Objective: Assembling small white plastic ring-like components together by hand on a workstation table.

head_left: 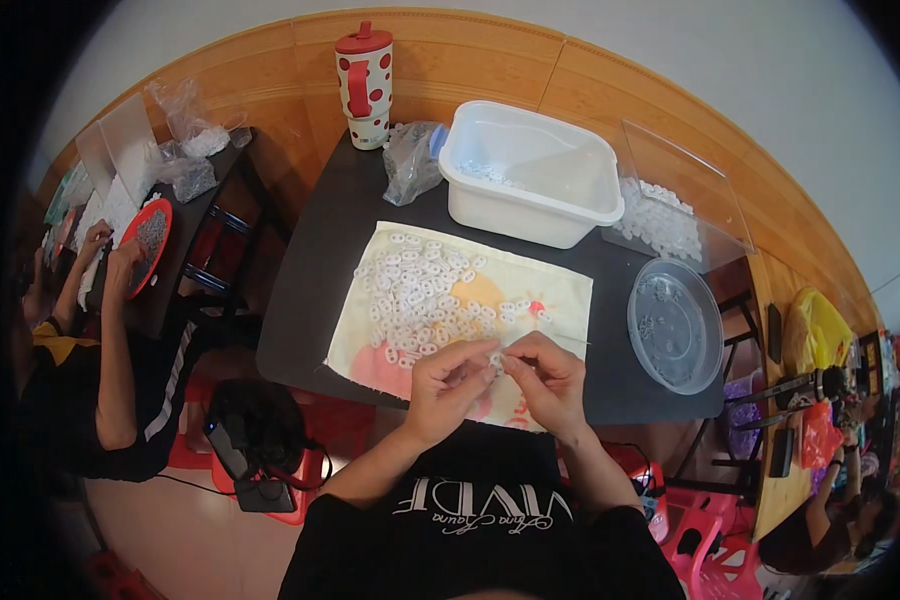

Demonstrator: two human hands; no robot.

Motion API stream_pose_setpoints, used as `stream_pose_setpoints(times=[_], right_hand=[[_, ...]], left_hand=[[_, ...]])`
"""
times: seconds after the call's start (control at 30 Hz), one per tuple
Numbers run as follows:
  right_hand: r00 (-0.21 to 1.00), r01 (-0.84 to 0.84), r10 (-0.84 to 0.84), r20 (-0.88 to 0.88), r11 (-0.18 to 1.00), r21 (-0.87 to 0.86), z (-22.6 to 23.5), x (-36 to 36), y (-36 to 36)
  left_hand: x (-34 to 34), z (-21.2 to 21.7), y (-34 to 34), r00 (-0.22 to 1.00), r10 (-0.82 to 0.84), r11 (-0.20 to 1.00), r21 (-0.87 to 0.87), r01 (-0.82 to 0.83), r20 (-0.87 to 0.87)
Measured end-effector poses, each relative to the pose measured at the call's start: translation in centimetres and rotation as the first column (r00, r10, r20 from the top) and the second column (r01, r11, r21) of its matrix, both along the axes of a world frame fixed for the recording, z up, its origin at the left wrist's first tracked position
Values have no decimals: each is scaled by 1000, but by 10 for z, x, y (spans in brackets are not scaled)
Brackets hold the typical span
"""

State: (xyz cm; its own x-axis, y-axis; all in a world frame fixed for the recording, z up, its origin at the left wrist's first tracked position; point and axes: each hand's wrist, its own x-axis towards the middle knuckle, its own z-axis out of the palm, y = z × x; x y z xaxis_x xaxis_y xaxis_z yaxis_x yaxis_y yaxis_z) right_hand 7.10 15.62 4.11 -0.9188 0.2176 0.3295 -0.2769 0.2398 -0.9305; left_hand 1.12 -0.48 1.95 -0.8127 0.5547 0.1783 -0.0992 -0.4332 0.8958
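Far L of L hand, well apart, at another tbl: co-worker (pixel 115 385), one hand at rim of red tray (pixel 169 226) w/ small grey bits. Nearer, still L of L hand & lower: bag-like black bundle (pixel 260 420) on a red stool. Up & L of L hand, far edge of dark tbl (pixel 315 250): red-lidded spotted tumbler (pixel 365 85), clear plastic bag (pixel 410 165) just R of it.

Directly beyond L hand: heap of white two-hole pcs (pixel 415 300) on pale printed cloth (pixel 555 285).

L hand (pixel 445 390): thumb & fingers drawn tog., pinching small white pc (pixel 497 362) over near part of cloth; detail mostly hidden by fingers. R hand (pixel 550 385): tips meet L's, pinching same pc. Beyond both: white tub (pixel 520 218).

R of R hand, beyond: clear box (pixel 715 185) w/ white pcs. R of R hand, closer: round clear tray (pixel 690 345), few small bits inside. Far R, well apart: another person (pixel 825 520).
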Motion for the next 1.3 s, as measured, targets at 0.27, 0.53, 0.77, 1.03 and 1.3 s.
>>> stream_pose_setpoints(times=[0.27,0.53,0.77,1.03,1.3], right_hand=[[999,-45,45,16,998,40,-7,0,8],[997,-61,73,-33,958,281,-19,-3,13],[989,1,76,-126,852,524,-18,-3,10],[967,40,140,-210,736,676,-22,-2,6],[961,-13,197,-193,730,683,-24,-2,10]], left_hand=[[-3,-16,4,987,60,992,-99,-75,-146],[-8,-11,9,742,58,861,-343,-375,-667],[-8,-9,11,605,20,806,-345,-481,-796],[-20,-12,-5,576,-61,844,-350,-405,-815],[-22,-6,0,542,-121,860,-361,-362,-831]])
